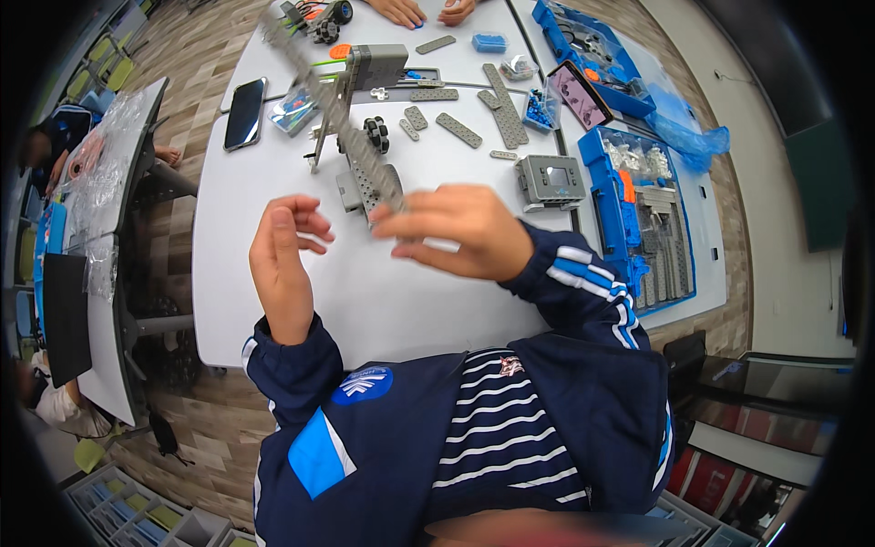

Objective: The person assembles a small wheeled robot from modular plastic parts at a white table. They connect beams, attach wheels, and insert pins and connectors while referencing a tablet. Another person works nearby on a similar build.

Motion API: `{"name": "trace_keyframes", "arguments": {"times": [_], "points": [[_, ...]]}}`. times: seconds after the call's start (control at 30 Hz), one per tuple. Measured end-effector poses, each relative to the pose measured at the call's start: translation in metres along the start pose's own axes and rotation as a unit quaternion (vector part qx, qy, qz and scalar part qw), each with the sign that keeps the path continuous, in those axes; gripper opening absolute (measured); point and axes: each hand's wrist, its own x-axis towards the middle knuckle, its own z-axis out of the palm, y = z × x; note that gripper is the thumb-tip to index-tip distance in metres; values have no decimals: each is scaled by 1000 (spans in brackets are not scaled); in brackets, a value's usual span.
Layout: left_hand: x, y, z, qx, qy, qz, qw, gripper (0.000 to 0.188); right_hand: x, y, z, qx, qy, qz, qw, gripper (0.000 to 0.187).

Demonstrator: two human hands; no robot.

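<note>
The long, grey, perforated plastic-looking beam (335, 111) slants above the white tabletop (428, 314) toward its far-left corner, probably light, stiff and best held at its near end, where the right hand (467, 230) pinches it, while the left hand (279, 263) curls loosely, empty.

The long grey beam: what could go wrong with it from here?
The long grey beam might slip or swing, since only the right hand seems to hold it, near one end. It could bump the black wheel that shows close beside it. A wide swing might knock the phone near the left edge of the table.
</note>
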Motion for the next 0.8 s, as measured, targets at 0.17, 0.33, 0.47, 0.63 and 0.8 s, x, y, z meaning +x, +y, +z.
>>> {"name": "trace_keyframes", "arguments": {"times": [0.17, 0.33, 0.47, 0.63, 0.8], "points": [[5, 16, 23, -142, -54, 28, 988, 65, -18, -4, 38, 64, -20, 5, 998, 29], [6, 8, 33, -150, -52, -1, 987, 29, -29, 2, 58, 102, 2, 36, 994, 23], [10, 0, 34, -125, -70, -8, 990, 31, -36, 6, 66, 118, -31, 56, 991, 27], [12, -7, 39, -138, -55, -13, 989, 33, -39, 13, 65, 95, -46, 50, 993, 33], [15, -14, 32, -140, -26, -2, 990, 29, -38, 11, 53, 39, -76, 51, 995, 48]]}}
